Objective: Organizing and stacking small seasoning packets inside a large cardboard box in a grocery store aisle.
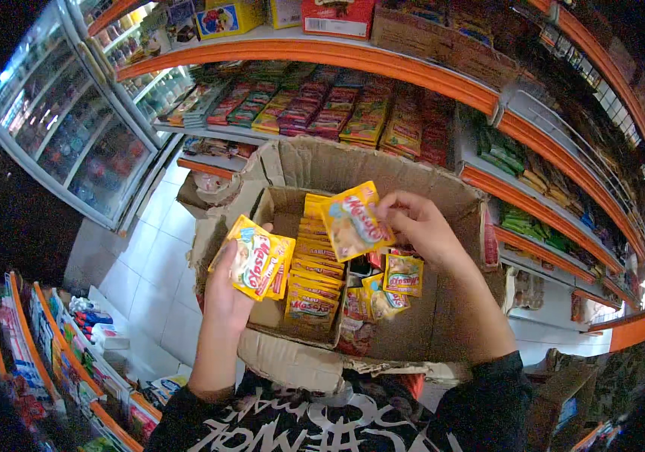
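Observation:
My left hand (222, 297) grips a small stack of yellow seasoning sachets (261, 258), thumb across the front, at the left side of a big torn cardboard carton (413, 177). Between thumb and fingers of my right hand (422, 226), one more yellow sachet (353, 224) is pinched by its right edge, above the carton's middle. Below both hands, a smaller open box (279, 197) stands inside the carton. A row of the same yellow sachets (313, 290) is packed upright along its right side. Beside that box, several loose sachets (403, 274) lie on the carton's right side.
Beyond the carton, an orange-edged shelf (300, 54) runs over rows of colourful packets (322, 105). A glass-door fridge (74, 135) stands at far left above a white tiled floor (153, 264). More stocked shelves curve along the right and the lower left.

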Tool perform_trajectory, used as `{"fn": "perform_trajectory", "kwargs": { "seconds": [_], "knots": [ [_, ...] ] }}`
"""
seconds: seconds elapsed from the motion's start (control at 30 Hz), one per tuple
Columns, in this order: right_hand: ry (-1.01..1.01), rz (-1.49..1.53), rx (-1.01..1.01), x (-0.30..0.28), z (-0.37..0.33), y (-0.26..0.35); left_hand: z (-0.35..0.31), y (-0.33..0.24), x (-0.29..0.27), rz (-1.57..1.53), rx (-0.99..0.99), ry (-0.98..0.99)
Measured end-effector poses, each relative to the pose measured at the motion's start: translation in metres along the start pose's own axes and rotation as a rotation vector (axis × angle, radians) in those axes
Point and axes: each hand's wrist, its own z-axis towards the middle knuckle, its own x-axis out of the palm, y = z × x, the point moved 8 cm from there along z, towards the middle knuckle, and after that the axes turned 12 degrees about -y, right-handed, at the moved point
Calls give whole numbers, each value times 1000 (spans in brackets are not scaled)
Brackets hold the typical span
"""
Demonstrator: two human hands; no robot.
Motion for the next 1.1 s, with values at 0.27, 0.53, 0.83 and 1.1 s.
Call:
{"fn": "perform_trajectory", "kwargs": {
  "seconds": [0.27,0.53,0.83,1.1],
  "knots": [
    [110,351,397,-17,-1,-29,-3,3,-7,-13,-17,29],
    [158,-69,74,24,-16,9,-3,-15,-16,-76,113,-80],
    [380,-283,-431,117,-58,-2,-12,-16,-8,-130,164,1],
    [479,-628,-440,159,-79,-28,-18,-17,-8,-113,150,-1]
  ]
}}
